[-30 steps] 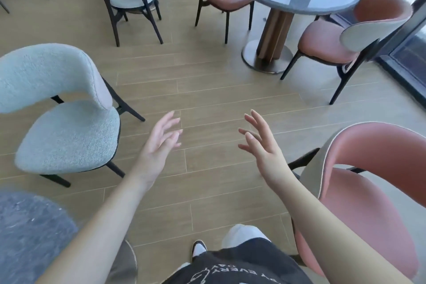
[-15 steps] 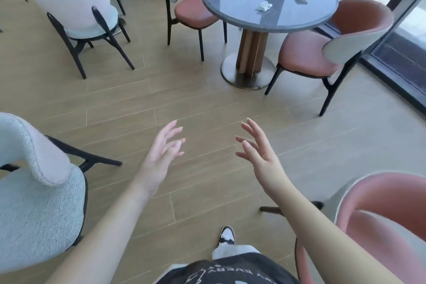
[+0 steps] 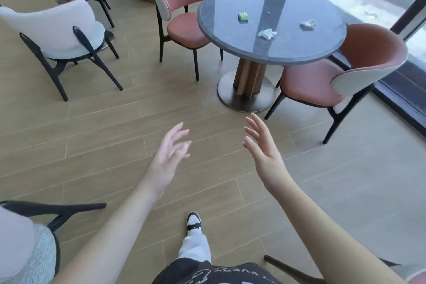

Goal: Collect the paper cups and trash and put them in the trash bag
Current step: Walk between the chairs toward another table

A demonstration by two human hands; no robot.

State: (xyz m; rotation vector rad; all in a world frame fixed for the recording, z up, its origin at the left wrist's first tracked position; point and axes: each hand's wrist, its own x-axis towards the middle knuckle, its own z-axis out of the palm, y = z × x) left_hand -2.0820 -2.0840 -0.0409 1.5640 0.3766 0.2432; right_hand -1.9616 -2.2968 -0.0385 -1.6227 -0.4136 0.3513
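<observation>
1. The left hand (image 3: 169, 157) is held out over the wooden floor (image 3: 115, 136), fingers loosely spread and slightly curled; nothing is held.
2. The right hand (image 3: 265, 152) is raised beside it, palm turned inward, fingers spread apart and empty; the 2 hands are kept apart.
3. A round dark counter (image 3: 299, 50) on a pedestal base is seen ahead and to the right of the hands.
4. On the counter, 3 pieces of trash are shown: a green crumpled wad (image 3: 243, 17) toward the left, a white crumpled paper (image 3: 267, 33) near the middle, and a second pale crumpled piece (image 3: 307, 25) to the right. All 3 lie well apart from the hands.
5. The counter is ringed by 3 pink chairs (image 3: 184, 27); a white chair (image 3: 62, 34) stands to the left.
6. A shoe (image 3: 193, 222) and pale trouser leg are visible below, between the forearms.
7. No paper cups or trash bag can be made out.
</observation>
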